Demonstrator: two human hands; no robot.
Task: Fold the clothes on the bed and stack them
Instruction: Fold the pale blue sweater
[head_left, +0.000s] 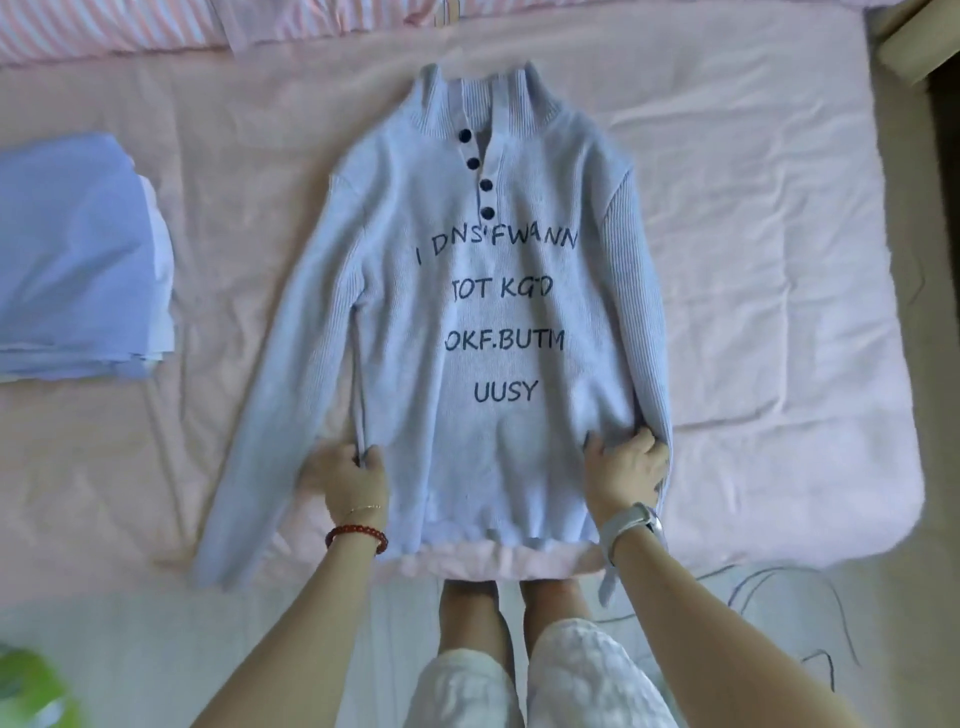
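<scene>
A pink bed (753, 260) carries a spread sweater (467, 312) and folded stack (78, 249).

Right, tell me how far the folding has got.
Done: a folded blue stack sits at the left of the pink bed. In hand: the light blue sweater lies face up and spread out, not yet folded; the left hand and right hand pinch its lower body at either side. Left: fold it and add it to the stack.
</scene>
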